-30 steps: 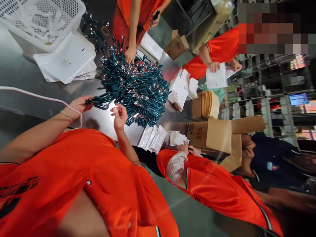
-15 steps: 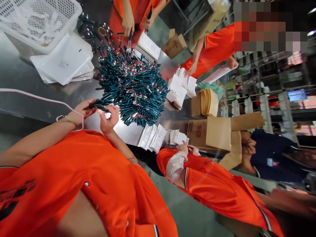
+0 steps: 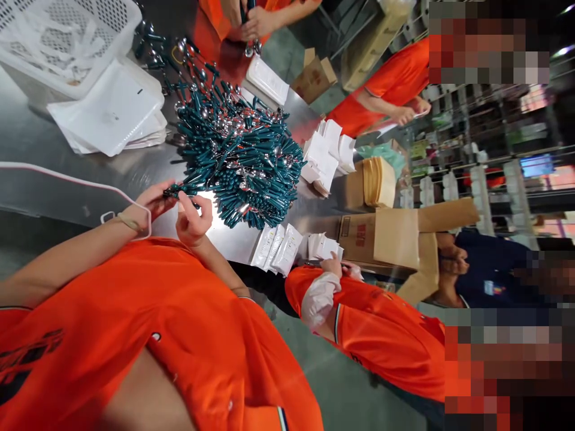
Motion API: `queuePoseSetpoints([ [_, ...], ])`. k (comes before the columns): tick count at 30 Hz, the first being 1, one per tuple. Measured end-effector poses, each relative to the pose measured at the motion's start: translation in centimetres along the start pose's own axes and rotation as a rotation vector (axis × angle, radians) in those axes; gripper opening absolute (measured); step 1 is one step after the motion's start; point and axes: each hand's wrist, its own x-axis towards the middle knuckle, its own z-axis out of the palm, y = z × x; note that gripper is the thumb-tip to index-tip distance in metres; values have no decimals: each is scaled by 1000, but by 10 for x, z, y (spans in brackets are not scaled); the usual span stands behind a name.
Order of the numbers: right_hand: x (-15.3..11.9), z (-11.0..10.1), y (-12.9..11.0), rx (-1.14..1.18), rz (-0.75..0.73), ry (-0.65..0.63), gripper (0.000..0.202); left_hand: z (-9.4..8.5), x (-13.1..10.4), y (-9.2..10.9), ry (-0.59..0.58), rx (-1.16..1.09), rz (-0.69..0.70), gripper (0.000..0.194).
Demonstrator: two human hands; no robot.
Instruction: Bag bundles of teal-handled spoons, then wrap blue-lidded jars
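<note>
Through the head camera, I see my left hand (image 3: 157,200) curled around a small bunch of utensils (image 3: 183,189). My right hand (image 3: 194,220) is beside it, fingers bent narrow; I cannot tell its grip. The big teal-handled pile (image 3: 251,164) lies farther right on the metal table (image 3: 121,170), left of the white packets (image 3: 286,250).

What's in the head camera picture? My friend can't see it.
The left hand holds green-handled utensils, the right hand close beside, near a heap of them on a metal table. White packets, a white basket and people in orange are nearby.
</note>
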Motion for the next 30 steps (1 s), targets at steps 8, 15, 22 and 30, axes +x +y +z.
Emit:
queuePoseSetpoints([
  [8,-5,-1,-5,48,61,164,32,13,-27,9,44,64,13,6],
  [15,-5,-10,-10,135,50,191,44,19,-26,11,95,48,-29,11],
  [22,-4,-20,20,263,85,256,49,20,-11,33,177,-45,87,15],
  [30,30,-24,33,930,396,-547,64,21,-17,43,-31,210,250,23],
])
